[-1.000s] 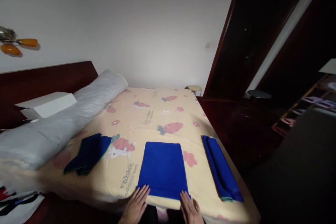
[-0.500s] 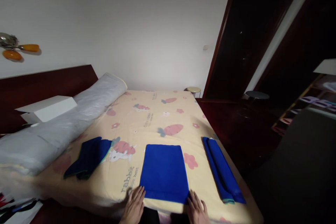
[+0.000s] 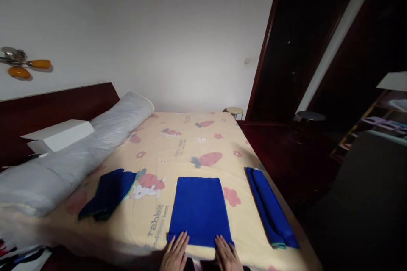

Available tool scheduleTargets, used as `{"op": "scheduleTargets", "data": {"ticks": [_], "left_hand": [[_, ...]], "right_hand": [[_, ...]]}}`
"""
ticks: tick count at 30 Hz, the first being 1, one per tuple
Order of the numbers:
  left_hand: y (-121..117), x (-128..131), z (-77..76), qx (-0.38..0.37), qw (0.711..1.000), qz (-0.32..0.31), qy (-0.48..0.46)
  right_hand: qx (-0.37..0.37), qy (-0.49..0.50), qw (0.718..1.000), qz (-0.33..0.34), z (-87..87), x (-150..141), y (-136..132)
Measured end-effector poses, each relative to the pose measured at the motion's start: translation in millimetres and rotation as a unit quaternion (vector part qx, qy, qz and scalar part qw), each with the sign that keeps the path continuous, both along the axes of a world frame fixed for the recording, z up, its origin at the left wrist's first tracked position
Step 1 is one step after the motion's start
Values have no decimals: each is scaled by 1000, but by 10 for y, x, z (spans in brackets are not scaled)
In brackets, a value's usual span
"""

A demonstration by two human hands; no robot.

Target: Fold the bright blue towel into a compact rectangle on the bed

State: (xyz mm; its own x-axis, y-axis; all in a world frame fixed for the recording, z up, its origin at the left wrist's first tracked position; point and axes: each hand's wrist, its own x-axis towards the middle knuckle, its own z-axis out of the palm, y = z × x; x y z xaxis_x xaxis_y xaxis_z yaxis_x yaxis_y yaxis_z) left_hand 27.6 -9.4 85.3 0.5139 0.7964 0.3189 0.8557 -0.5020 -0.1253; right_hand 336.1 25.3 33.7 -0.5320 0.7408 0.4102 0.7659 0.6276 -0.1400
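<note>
A blue folded cloth [image 3: 200, 207] lies flat as a near-rectangle at the front of the bed, its near edge slightly creased. On its near left corner rests my left hand [image 3: 176, 252], fingers stretched out flat. My right hand [image 3: 226, 252] lies the same way over the near right corner, fingers extended. Both palms reach past the cloth's front edge. Off to the left is a crumpled dark blue cloth [image 3: 110, 192] with green edging. To the right, a long rolled or folded blue cloth [image 3: 270, 209] lies along the bed's side.
The bed [image 3: 178, 161] has a cream sheet printed with rabbits and carrots. A grey rolled bundle [image 3: 85, 152] and a white box [image 3: 62, 135] lie by the headboard [image 3: 63, 103]. Stools [image 3: 234, 110] stand beyond the bed, and a rack [image 3: 378, 114] is at the right.
Both hands have moved inward from beside the cloth's near corners onto its front edge. The view has tilted slightly upward. The other cloths lie as before.
</note>
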Motion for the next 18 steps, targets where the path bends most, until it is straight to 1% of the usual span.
{"op": "scheduleTargets", "data": {"ticks": [2, 6, 8, 10, 11, 13, 15, 18], "left_hand": [[-5, -97, -47, 14, 1000, 7, -3], [43, -199, -329, 46, 997, 48, -31], [94, -252, -436, 25, 997, 64, -32], [156, -308, -456, -29, 997, 75, -17], [189, -331, -433, -64, 995, 79, -6], [257, -360, -335, -133, 987, 90, 10], [318, -359, -191, -186, 978, 96, 13], [380, -307, 65, -230, 967, 106, -3]], "right_hand": [[-36, 2, 999, 4, 38, 134, 16], [-143, 19, 989, 12, 142, 227, 64], [-178, 21, 984, 0, 191, 247, 95], [-181, 15, 983, -14, 235, 264, 129], [-171, 12, 985, -24, 255, 269, 147], [-145, 5, 988, -45, 297, 263, 181], [-133, -4, 989, -65, 351, 229, 209], [-148, -10, 986, -83, 469, 144, 234]]}}
